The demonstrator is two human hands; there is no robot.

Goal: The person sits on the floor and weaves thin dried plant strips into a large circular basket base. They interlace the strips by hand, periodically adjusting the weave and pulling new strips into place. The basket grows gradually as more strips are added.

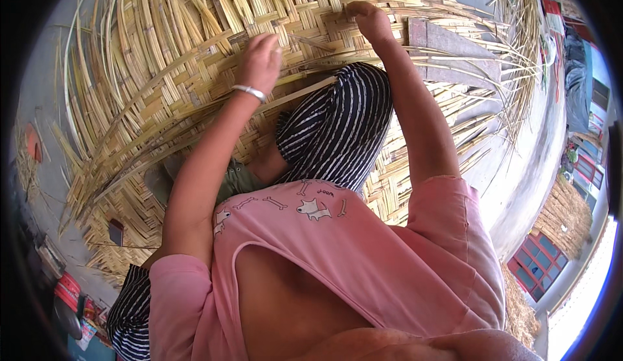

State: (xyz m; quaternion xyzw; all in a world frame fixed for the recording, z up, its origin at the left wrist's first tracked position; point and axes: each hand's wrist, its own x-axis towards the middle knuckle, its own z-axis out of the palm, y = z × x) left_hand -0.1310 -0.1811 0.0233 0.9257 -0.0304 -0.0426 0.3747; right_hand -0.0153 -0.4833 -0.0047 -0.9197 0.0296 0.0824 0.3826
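A large mat (195,78) of pale yellow-green split strips, perhaps cane or bamboo, lies spread under and around me. Over its middle is my left hand (258,61), a pale band round its wrist; its fingers are loosely bent and slightly blurred, and I see nothing held in them. Farther off and to the right, my right hand (370,22) is curled closed at the weave, around a strip (405,0) that runs off rightward. Its fingertips are partly hidden. Long loose strip ends fan out at the far side and both edges.
A grey flat board (454,52) lies on the mat at the right, under several strips. A dark flat rectangular object (116,232) sits at the left. My striped trouser leg (341,124) is folded on the mat. More loose strips (519,30) lie on the grey floor beyond.
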